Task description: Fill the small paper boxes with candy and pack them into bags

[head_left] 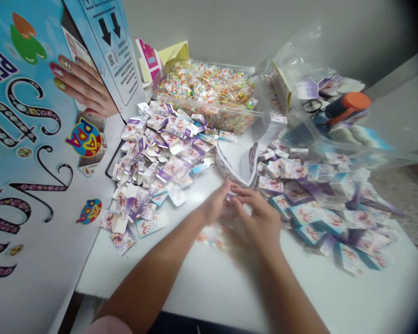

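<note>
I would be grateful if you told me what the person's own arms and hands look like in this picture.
The left hand and right hand are bare, without gloves. Both forearms are uncovered, with no watch or bracelet showing. A pale pink sleeve shows at the left arm; no right sleeve is in view. Blur hides whether rings are worn.

1. A pale pink sleeve [109,325] shows at the lower left, its cloth plain and its edge softly rounded.
2. Below it, the left forearm [160,264] is bare, slim and smooth in outline, narrowing toward the wrist.
3. The left hand [212,206] is bare, its fingers slender.
4. The right forearm [285,283] is bare too, as far as it shows.
5. The right hand [259,215] is ungloved, with slim fingers; blur hides the nails.
6. Dark navy cloth [181,324], apparently clothing, carries a thin pale line [198,329].
</note>
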`<state>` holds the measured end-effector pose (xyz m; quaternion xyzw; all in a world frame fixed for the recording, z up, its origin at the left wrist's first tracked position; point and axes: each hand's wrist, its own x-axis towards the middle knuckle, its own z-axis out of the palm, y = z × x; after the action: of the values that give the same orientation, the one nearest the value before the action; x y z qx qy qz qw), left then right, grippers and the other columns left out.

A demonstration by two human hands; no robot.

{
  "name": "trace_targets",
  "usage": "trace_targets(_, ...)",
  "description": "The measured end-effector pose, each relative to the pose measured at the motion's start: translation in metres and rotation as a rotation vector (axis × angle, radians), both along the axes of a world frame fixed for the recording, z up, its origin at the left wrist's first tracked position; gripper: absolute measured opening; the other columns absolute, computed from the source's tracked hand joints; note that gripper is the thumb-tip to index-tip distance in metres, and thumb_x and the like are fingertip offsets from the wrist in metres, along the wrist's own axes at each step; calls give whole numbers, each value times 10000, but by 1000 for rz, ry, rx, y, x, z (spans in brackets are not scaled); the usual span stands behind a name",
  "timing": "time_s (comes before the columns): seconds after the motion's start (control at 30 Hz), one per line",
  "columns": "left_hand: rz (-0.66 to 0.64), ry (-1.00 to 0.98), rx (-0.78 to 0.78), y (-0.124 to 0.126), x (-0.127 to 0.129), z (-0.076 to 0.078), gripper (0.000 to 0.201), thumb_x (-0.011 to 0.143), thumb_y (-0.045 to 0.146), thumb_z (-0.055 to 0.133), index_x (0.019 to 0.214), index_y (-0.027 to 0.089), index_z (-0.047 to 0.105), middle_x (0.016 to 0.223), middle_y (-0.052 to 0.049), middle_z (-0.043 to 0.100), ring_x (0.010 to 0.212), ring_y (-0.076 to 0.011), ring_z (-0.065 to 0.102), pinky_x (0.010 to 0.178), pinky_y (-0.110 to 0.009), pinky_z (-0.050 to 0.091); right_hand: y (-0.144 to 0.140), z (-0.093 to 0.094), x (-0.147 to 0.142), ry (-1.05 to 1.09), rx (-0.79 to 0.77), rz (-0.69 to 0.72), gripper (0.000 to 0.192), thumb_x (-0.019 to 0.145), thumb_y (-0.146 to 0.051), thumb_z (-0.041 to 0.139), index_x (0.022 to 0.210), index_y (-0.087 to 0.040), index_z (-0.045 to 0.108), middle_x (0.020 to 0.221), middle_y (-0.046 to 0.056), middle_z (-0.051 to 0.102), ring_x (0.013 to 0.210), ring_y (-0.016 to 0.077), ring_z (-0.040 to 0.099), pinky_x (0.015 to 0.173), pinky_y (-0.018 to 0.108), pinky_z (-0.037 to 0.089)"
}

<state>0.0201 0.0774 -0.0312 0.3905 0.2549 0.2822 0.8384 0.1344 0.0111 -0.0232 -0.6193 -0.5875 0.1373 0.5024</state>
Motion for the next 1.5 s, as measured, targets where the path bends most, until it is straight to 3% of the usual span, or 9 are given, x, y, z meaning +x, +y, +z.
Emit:
trace_targets(0.27,-27,-4,2,0,4,-3,331,935,513,442,863,195,502,661,25,502,579,-117,486,569,-233,416,0,-1,-4,-26,38,-118,109,903,-295,630,882,-230,714,941,60,757,885,226,702,843,417,539)
trace_targets(0.53,53,198,380,8,-5,-15,173,899,280,402,794,177,492,738,17,485,702,-123,463,634,-231,376,1,-3,-4,-178,140,-3,98,895,-232,644,834,-240,720,942,52,768,862,219,699,843,438,525)
trace_targets(0.7,120,204,308,10,-6,-17,171,859,268,411,720,176,445,689,18,456,637,-104,436,569,-206,346,0,-5,-5,-262,168,80,179,903,-169,626,1031,-241,729,1106,79,755,945,231,692,842,453,540)
trace_targets(0.83,103,124,152,7,-2,-13,224,857,369,422,779,172,495,689,9,500,596,-102,462,530,-195,361,-1,-4,-10,-278,169,22,190,908,-139,610,1030,-229,725,1156,87,735,979,219,691,881,435,535)
trace_targets(0.97,49,77,46,4,-1,-5,219,803,407,462,811,189,482,621,33,485,497,-93,446,465,-181,314,-2,0,-14,-115,138,-103,97,866,-216,697,961,-223,717,1065,78,738,982,222,691,835,391,555)
trace_targets(1.07,57,66,60,3,-4,-1,194,787,390,468,787,197,454,570,52,445,458,-85,413,456,-180,307,-2,0,-14,-98,197,-119,63,838,-203,728,888,-224,696,1017,63,733,941,218,694,818,385,552)
trace_targets(1.23,56,87,132,4,-8,-3,204,818,390,427,777,192,457,562,62,402,451,-73,338,460,-187,291,-1,-1,-8,-294,279,31,133,851,-104,684,894,-226,657,1036,67,728,890,211,661,796,399,513)
trace_targets(1.4,60,113,190,5,-8,-8,190,798,370,471,757,184,468,636,32,470,532,-87,401,488,-200,299,-1,-1,1,-421,173,181,107,872,-146,650,939,-219,608,1082,82,708,906,216,634,794,394,489)
trace_targets(1.5,6,101,129,4,-7,-6,195,830,375,455,769,190,464,625,29,483,514,-94,428,478,-206,306,-4,-1,1,-349,57,137,136,869,-254,666,982,-217,600,950,59,702,846,209,643,735,358,500)
